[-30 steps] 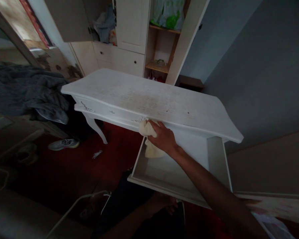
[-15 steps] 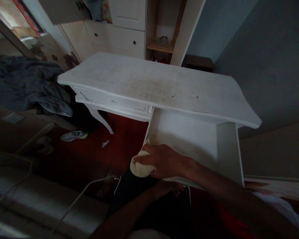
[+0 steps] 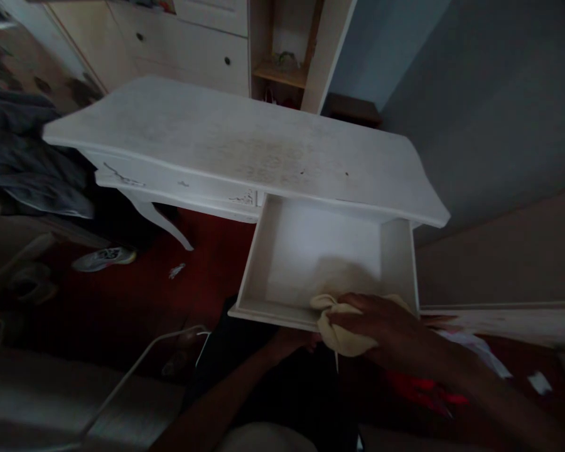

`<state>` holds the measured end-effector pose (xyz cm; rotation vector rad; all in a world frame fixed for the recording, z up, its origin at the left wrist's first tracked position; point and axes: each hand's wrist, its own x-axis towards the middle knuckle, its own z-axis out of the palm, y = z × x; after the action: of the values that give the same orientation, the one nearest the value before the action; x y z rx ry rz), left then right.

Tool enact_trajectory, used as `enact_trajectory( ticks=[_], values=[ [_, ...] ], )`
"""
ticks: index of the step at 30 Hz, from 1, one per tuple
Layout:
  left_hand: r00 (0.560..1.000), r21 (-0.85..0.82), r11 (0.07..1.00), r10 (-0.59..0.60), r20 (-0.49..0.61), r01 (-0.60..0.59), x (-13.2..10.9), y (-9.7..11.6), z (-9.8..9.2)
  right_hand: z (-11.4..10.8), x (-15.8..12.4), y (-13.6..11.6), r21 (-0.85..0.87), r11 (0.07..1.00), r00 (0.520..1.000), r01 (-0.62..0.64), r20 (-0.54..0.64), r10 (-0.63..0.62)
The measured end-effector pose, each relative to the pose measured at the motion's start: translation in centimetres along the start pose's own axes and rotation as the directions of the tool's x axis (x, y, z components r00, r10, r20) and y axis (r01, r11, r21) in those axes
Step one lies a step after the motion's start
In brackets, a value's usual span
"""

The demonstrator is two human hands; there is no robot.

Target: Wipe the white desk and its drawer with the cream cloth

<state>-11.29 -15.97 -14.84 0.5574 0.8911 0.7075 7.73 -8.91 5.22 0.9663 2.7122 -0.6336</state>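
Well, from the left, a running shoe (image 3: 104,258) lies on the red floor, and beyond it stands the white dressing table (image 3: 183,125), one curved leg showing. Next along, the left hand (image 3: 292,342) sits low over the dark trousers, just below the front edge of the pulled-out drawer (image 3: 320,229). Farther right, the cream cloth (image 3: 348,339) is bunched over that front edge, toward its right end, to the right of the left hand. It is gripped by the right hand (image 3: 374,317), whose fingers curl around it.

Some of this is hard to make out. At far left, a dark grey garment (image 3: 23,150) is cut off by the edge of the view. The left hand is so dim that I cannot tell how far its fingers are open, or whether they hold anything. Part of the cloth disappears behind the right hand, which also covers the drawer's near right corner. Something red (image 3: 419,386) below the right forearm is too murky to name.
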Motion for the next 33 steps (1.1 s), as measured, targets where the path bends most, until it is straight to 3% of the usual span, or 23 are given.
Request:
enact_trajectory(
  ticks=[5, 11, 16, 23, 28, 33],
  values=[
    [1.0, 0.047, 0.999, 0.0, 0.004, 0.0, -0.3, 0.1, -0.5, -0.6, -4.7, 1.6, -0.03, 0.993, 0.993, -0.117, -0.011, 0.117],
    [0.999, 0.083, 0.996, 0.047, -0.025, -0.045, -0.1, -0.4, -0.9, -0.8, -4.7, 4.0, -0.174, 0.984, 1.0, -0.031, -0.005, 0.03],
    [0.998, 0.097, 0.994, 0.053, -0.031, -0.049, 0.0, -0.6, -1.1, -0.9, -2.6, 7.6, -0.389, 0.921, 0.998, 0.032, -0.036, -0.05],
    [0.999, 0.138, 0.989, 0.048, -0.024, -0.044, 0.9, -1.0, -1.9, -3.5, 1.8, 13.0, -0.559, 0.826, 0.978, 0.07, -0.124, -0.168],
    [0.998, 0.228, 0.972, -0.043, -0.054, 0.054, 2.2, -0.6, -2.0, -3.9, 6.1, 16.7, -0.693, 0.718, 0.968, 0.064, -0.133, -0.214],
    [0.988, 0.291, 0.947, -0.107, -0.113, 0.136, 3.0, -0.8, -2.2, -3.1, 8.3, 18.1, -0.666, 0.746, 0.956, -0.005, -0.221, -0.191]
  ],
)
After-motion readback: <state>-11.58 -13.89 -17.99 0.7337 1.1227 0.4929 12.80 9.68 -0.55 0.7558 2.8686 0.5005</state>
